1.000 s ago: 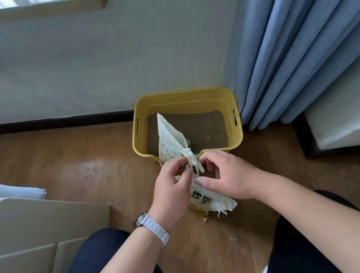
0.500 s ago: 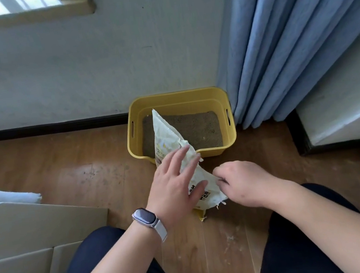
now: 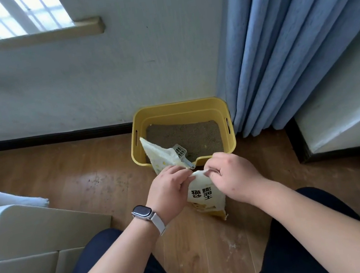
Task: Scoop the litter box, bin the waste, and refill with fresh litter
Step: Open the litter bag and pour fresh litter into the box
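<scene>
Head camera, looking down: a yellow litter box (image 3: 179,106) sits on the floor against the wall. Just in front of its near rim stands a white litter bag (image 3: 205,198). The left hand (image 3: 169,188) and right hand (image 3: 232,175) each pinch its top edge with curled fingers, probably to spread the mouth for refilling. A pale scoop (image 3: 180,151) lies in the box's near-left corner, half hidden behind the bag's flap. The bag's opening cannot be made out.

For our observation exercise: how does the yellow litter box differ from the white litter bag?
The litter box is plain yellow; the litter bag is white with black print. The box stands against the wall; the bag is pinched by the left hand and right hand. Both rest on the floor.
</scene>
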A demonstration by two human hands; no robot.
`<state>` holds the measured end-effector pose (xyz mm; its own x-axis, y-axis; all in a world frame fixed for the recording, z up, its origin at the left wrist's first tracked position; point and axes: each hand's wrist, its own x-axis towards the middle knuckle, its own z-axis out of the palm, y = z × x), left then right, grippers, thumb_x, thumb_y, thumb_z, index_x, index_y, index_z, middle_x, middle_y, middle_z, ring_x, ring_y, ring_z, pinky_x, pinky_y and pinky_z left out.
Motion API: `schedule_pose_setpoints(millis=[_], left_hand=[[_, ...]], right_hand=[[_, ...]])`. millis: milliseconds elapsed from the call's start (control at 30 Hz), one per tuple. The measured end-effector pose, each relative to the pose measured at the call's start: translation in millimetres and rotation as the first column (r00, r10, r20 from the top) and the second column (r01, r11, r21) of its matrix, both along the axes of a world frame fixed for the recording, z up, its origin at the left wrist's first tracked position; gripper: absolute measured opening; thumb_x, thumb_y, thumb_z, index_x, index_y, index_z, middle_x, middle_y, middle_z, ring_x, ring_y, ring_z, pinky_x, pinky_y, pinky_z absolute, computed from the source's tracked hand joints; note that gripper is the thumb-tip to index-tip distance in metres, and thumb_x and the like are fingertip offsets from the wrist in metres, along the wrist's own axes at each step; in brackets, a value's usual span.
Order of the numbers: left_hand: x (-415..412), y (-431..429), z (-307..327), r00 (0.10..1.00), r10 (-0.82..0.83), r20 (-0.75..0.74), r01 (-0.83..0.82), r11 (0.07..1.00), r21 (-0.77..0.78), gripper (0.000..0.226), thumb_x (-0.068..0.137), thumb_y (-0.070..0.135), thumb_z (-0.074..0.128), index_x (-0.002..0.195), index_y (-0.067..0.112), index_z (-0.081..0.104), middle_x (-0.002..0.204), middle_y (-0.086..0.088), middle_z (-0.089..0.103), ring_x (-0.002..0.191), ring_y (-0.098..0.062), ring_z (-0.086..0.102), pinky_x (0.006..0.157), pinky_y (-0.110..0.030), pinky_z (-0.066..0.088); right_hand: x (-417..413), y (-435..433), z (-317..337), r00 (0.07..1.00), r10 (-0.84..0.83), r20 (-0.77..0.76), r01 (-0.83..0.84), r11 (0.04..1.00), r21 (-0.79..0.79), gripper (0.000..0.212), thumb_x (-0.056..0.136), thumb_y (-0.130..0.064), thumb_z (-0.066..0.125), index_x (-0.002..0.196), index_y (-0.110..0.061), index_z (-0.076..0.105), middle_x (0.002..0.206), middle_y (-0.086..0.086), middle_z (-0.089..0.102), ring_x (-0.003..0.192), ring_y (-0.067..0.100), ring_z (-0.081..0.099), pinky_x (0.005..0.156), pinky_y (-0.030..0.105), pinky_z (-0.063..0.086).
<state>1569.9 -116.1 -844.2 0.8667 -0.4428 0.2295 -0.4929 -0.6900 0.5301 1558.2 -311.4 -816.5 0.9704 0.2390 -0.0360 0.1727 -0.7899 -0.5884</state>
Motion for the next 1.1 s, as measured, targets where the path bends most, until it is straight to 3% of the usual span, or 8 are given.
schedule_pose_setpoints(millis=[200,367,500,600,700,800,900,1100], left_hand=[[-0.5,-0.1,35.4,0.975,0.2,-0.099,-0.219,0.938,-0.268,0.022,0.09,0.026,0.061,0.08,0.011,0.072,0.08,0.009,0.068,0.074,-0.009,0.06,0.066,-0.024,0.049],[4.5,-2.8,72.2,0.952,0.25,-0.175,-0.301,0.861,-0.409,0.021,0.09,0.013,0.067,0.073,0.025,0.066,0.066,0.019,0.061,0.066,-0.001,0.054,0.06,-0.013,0.039],[7.5,-6.6,86.0,0.929,0.317,-0.193,-0.37,0.833,-0.412,0.036,0.091,0.011,0.066,0.063,0.033,0.057,0.057,0.017,0.053,0.056,-0.002,0.046,0.054,-0.012,0.032],[11.8,-7.5,86.0,0.907,0.392,-0.152,-0.418,0.807,-0.417,0.019,0.092,0.016,0.065,0.073,0.018,0.067,0.058,0.012,0.051,0.057,-0.004,0.045,0.056,-0.022,0.037],[15.6,-7.9,89.6,0.906,0.422,0.005,-0.392,0.846,-0.361,0.013,0.094,0.016,0.062,0.1,0.016,0.074,0.079,0.02,0.062,0.071,-0.001,0.054,0.065,-0.016,0.042],[16.8,-7.7,86.5,0.926,0.282,0.251,-0.242,0.954,-0.177,0.021,0.094,0.011,0.057,0.109,0.011,0.071,0.102,0.002,0.071,0.086,-0.015,0.064,0.068,-0.027,0.052],[14.9,-13.4,84.5,0.935,0.116,0.334,-0.088,0.991,-0.096,0.024,0.095,0.013,0.055,0.112,0.009,0.07,0.114,-0.006,0.07,0.105,-0.023,0.065,0.084,-0.032,0.053],[6.9,-17.5,99.4,0.988,-0.136,0.074,0.14,0.988,-0.062,0.071,0.097,0.062,0.018,0.144,0.016,0.045,0.149,-0.001,0.045,0.142,-0.015,0.034,0.114,-0.039,0.031]], right_hand=[[-4.6,-17.4,3.5,0.995,-0.094,0.033,0.085,0.974,0.208,0.015,0.084,-0.029,0.069,0.077,-0.03,0.056,0.079,-0.011,0.049,0.073,0.007,0.049,0.062,0.025,0.04],[-6.5,-36.3,-12.7,0.978,-0.151,-0.146,0.163,0.984,0.075,0.004,0.09,-0.037,0.058,0.092,-0.033,0.059,0.091,-0.016,0.051,0.08,0.004,0.051,0.07,0.03,0.047],[-4.7,-40.0,-17.1,0.97,-0.182,-0.161,0.191,0.981,0.042,0.027,0.097,-0.035,0.049,0.071,-0.029,0.052,0.08,-0.01,0.053,0.075,0.013,0.053,0.067,0.037,0.048],[-6.8,-34.1,-11.2,0.976,-0.185,-0.116,0.194,0.978,0.073,0.036,0.098,-0.028,0.049,0.063,-0.033,0.043,0.073,-0.009,0.05,0.071,0.011,0.051,0.064,0.037,0.045],[-7.0,-28.1,-0.8,0.986,-0.138,-0.095,0.146,0.985,0.089,0.035,0.099,-0.026,0.048,0.064,-0.028,0.043,0.073,-0.006,0.047,0.067,0.013,0.048,0.06,0.035,0.04],[-5.7,-23.8,10.2,0.998,-0.048,-0.042,0.051,0.996,0.079,0.033,0.1,-0.027,0.045,0.07,-0.012,0.046,0.072,-0.001,0.046,0.066,0.019,0.046,0.058,0.038,0.039],[-0.9,-20.1,25.6,0.999,-0.028,-0.021,0.03,0.996,0.084,0.028,0.098,-0.022,0.047,0.071,-0.012,0.049,0.073,-0.003,0.047,0.068,0.016,0.048,0.062,0.038,0.042],[4.8,-22.7,62.6,0.999,0.025,0.02,-0.029,0.981,0.192,0.019,0.092,-0.007,0.052,0.093,-0.02,0.065,0.086,-0.007,0.061,0.081,0.01,0.056,0.068,0.029,0.047]])
